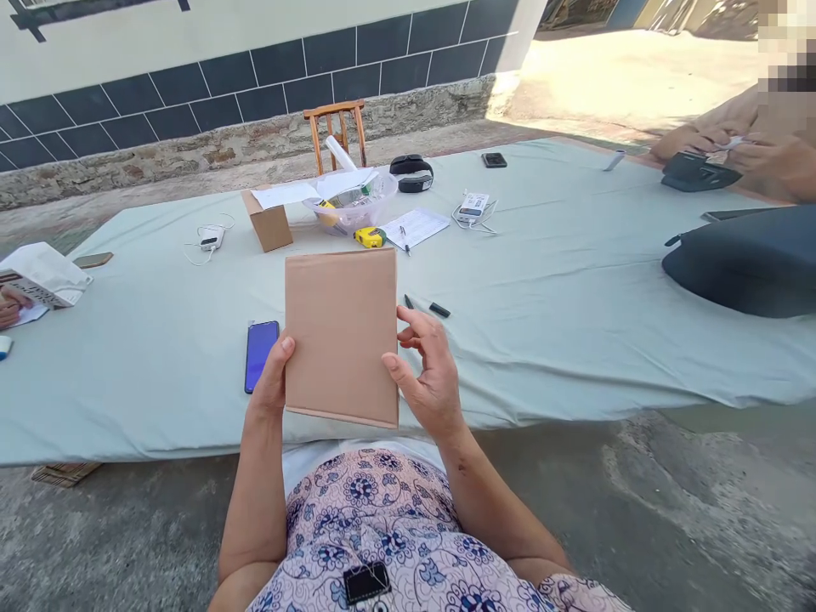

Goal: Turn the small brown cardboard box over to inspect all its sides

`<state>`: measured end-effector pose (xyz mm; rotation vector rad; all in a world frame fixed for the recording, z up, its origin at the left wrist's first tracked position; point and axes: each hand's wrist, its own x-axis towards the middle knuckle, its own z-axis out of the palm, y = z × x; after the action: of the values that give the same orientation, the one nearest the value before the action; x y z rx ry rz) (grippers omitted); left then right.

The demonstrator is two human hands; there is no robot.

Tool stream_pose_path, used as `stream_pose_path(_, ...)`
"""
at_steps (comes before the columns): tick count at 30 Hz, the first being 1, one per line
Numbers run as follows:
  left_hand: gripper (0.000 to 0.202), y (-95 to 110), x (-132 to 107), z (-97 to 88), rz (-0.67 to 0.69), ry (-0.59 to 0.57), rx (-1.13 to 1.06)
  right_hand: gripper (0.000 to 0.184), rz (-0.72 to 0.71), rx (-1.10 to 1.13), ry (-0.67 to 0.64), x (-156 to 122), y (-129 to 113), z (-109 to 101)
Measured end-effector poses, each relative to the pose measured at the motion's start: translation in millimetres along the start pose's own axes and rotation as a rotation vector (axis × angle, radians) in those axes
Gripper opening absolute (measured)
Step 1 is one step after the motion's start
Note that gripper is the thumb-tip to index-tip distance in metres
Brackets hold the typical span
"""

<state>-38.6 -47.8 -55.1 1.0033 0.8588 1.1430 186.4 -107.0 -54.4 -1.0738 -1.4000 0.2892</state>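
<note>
A flat brown cardboard box [341, 340] is held up above the front edge of the table, its broad plain face towards me. My left hand [273, 374] grips its left side, thumb on the front and the other fingers hidden behind. At the right side, my right hand [430, 370] has its thumb over the box's edge and its bent fingers against the side. A phone [261, 355] with a blue screen lies beside my left hand. Just beyond my right hand are a black pen [409, 303] and a black cap-like piece [439, 310].
On the cloth-covered table [561, 340] stand a plastic basket [382, 200] and a small carton [271, 228]. A yellow tape measure [370, 237], paper [417, 228] and a white power bank [473, 206] lie near. A black case [745, 259] and another person's hands [733, 153] are at right.
</note>
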Motion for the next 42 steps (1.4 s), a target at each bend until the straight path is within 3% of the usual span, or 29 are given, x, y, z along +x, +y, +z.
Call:
stream_pose_path(6,0.064,1,3,6.7,0.070,0.176,-0.057,0.053,0.052,0.017,-0.120,-2,3,5)
stream_pose_path(14,0.066,1,5,5.0,0.102,0.179,-0.099,0.070,0.151,0.052,-0.248,0,6,2)
stream_pose_path(21,0.060,-1,6,5.9,0.108,0.230,-0.152,0.112,0.373,0.201,-0.337,-4,18,7)
stream_pose_path(24,0.061,-2,7,4.4,0.068,0.220,-0.138,0.115,0.404,0.224,-0.378,-3,19,7)
stream_pose_path(27,0.060,-4,8,2.3,0.016,0.206,-0.061,0.103,0.389,0.184,-0.354,-2,16,6)
stream_pose_path(32,0.048,-10,10,5.6,0.123,0.188,0.324,0.105,0.329,-0.061,-0.296,-2,10,10)
stream_pose_path(37,0.068,-17,10,10.8,0.214,0.226,0.457,0.106,0.362,-0.122,-0.353,-3,7,14)
stream_pose_path(42,0.085,-22,12,4.6,0.269,0.236,0.498,0.107,0.327,-0.137,-0.355,-6,10,17)
